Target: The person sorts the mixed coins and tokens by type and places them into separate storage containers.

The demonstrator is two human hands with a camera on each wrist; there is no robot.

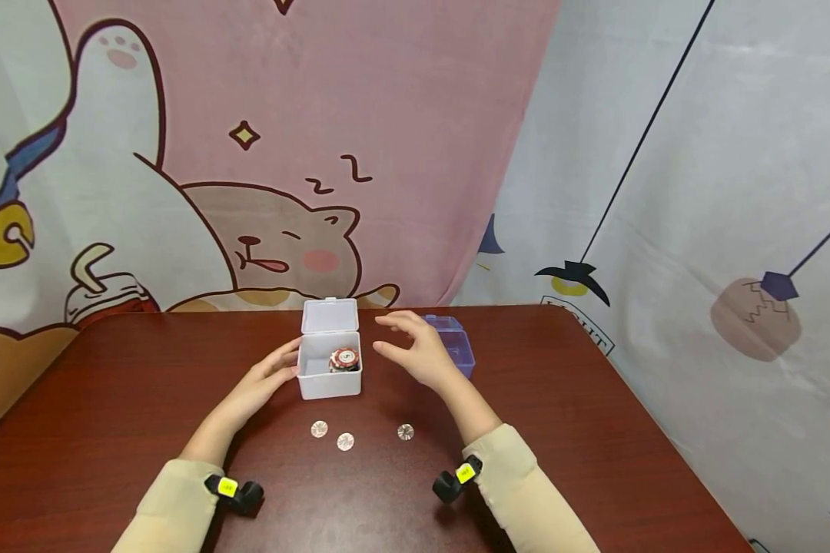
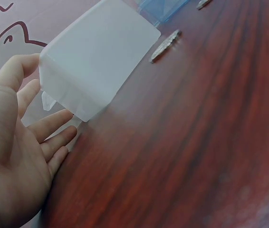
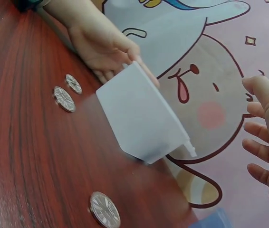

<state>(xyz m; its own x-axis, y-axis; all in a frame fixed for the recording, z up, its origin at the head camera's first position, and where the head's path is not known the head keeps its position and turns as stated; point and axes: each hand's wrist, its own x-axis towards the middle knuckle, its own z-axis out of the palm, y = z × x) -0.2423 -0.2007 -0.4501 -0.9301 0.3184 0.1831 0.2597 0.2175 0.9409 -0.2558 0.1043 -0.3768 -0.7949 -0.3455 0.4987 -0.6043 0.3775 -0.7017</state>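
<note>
A white plastic box (image 1: 330, 385) stands on the table with its lid raised. Inside it, at the right, lies a stack of poker chips (image 1: 344, 359), the top one red and white with a 5. My left hand (image 1: 266, 380) touches the box's left side, thumb near the front rim and fingers loosely spread, also seen in the left wrist view (image 2: 25, 142). Held in the air right of the box is my right hand (image 1: 418, 355), fingers apart and holding nothing. It partly covers a translucent blue box (image 1: 459, 349) behind it, whose lid is up.
Three silver coins lie in front of the white box: one at the left (image 1: 319, 428), another near the middle (image 1: 345, 442), a third further right (image 1: 405, 432). A printed cloth (image 1: 415, 153) hangs behind the dark red wooden table (image 1: 145, 384).
</note>
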